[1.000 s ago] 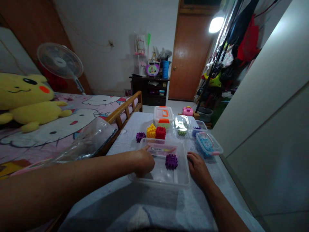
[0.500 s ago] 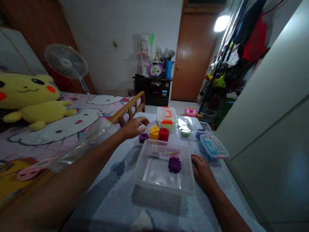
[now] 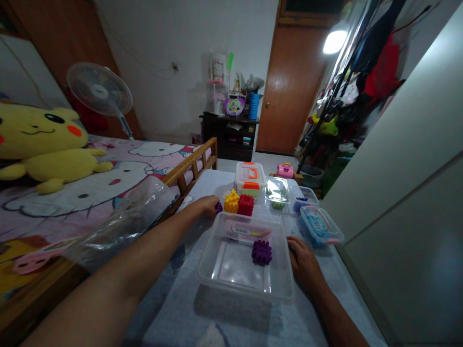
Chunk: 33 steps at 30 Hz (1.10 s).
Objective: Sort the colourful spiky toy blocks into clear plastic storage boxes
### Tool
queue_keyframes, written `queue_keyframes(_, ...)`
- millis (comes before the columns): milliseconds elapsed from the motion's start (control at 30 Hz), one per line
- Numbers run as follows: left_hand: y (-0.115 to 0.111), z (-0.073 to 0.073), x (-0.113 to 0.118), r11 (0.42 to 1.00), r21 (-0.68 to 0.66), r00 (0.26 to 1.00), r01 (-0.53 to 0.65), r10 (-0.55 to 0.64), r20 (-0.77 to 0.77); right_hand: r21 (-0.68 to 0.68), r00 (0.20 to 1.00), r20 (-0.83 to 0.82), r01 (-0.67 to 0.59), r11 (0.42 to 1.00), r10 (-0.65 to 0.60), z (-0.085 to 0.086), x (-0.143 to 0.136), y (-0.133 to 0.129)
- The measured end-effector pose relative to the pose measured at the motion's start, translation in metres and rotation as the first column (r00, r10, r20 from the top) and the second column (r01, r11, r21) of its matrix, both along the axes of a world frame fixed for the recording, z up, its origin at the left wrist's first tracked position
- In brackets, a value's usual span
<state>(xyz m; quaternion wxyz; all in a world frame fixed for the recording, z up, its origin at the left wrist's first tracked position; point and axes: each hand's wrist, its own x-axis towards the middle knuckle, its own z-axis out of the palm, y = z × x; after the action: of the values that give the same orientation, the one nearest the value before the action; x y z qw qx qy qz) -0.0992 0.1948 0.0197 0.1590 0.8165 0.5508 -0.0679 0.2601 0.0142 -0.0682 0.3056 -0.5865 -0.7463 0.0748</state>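
Note:
My left hand point(image 3: 210, 206) is closed around a small purple knobbly block point(image 3: 218, 207), which shows only in part past the fingers. Right beside it stand a yellow block point(image 3: 231, 201) and a red block point(image 3: 246, 205), touching each other. In front of them is a clear plastic box point(image 3: 224, 277) without a lid, and a larger purple block point(image 3: 261, 252) lies inside it. My right hand point(image 3: 303, 258) rests against the box's right wall, its fingers bent loosely and nothing visible in them.
Behind the blocks stands a lidded box with orange clips point(image 3: 250, 177). To its right are a clear container with green pieces point(image 3: 277, 195), one with purple-blue pieces point(image 3: 302, 201), and a blue-filled box point(image 3: 318, 224). A wooden bed rail point(image 3: 188, 166) borders the left side.
My left hand has come down from above the small purple block and taken hold of it. The right hand stays beside the box. The view has shifted slightly.

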Motion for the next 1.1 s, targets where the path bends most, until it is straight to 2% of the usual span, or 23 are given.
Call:
queue_keyframes(167, -0.008, 0.003, -0.002, 0.999, 0.022, 0.997, 0.048, -0.047, -0.057, -0.016, 1.000, 0.011, 0.004, 1.000, -0.004, 0.001, 0.000, 0.000)
queue_keyframes(300, -0.020, 0.022, -0.009, 0.995, 0.073, 0.996, 0.064, -0.058, -0.072, -0.026, 1.000, 0.018, -0.007, 1.000, 0.008, 0.000, 0.001, 0.001)
queue_keyframes(400, -0.033, 0.050, -0.016, 0.989, 0.116, 0.995, 0.092, -0.086, -0.054, -0.024, 1.000, 0.006, -0.002, 1.000, 0.002, 0.000, 0.001, 0.001)
queue_keyframes(533, -0.068, 0.102, -0.017, 0.954, 0.222, 0.976, 0.203, -0.216, 0.033, -0.011, 1.000, -0.019, -0.006, 1.000, 0.005, 0.001, 0.000, 0.001)
queue_keyframes(633, -0.101, 0.139, -0.003, 0.921, 0.261, 0.944, 0.289, -0.320, 0.085, -0.010, 1.000, -0.019, -0.001, 1.000, 0.001, 0.002, 0.000, 0.000)
queue_keyframes(733, -0.130, 0.158, 0.020, 0.906, 0.243, 0.919, 0.345, -0.379, 0.109, -0.008, 1.000, -0.015, 0.006, 1.000, -0.006, 0.001, 0.000, 0.000)
queue_keyframes(800, -0.143, 0.156, 0.037, 0.888, 0.218, 0.892, 0.406, -0.437, 0.118, -0.010, 1.000, -0.015, 0.005, 1.000, -0.005, 0.001, 0.000, 0.001)
queue_keyframes(867, -0.151, 0.144, 0.054, 0.863, 0.158, 0.857, 0.480, -0.500, 0.125, -0.012, 1.000, -0.014, 0.008, 1.000, -0.008, 0.000, 0.000, 0.001)
queue_keyframes(967, -0.157, 0.115, 0.076, 0.824, 0.056, 0.815, 0.564, -0.567, 0.121, -0.010, 1.000, -0.010, 0.019, 1.000, -0.019, 0.000, 0.000, 0.001)
queue_keyframes(1100, -0.161, 0.078, 0.098, 0.815, -0.061, 0.817, 0.576, -0.576, 0.029, -0.017, 1.000, 0.002, 0.011, 1.000, -0.011, 0.001, -0.001, 0.001)
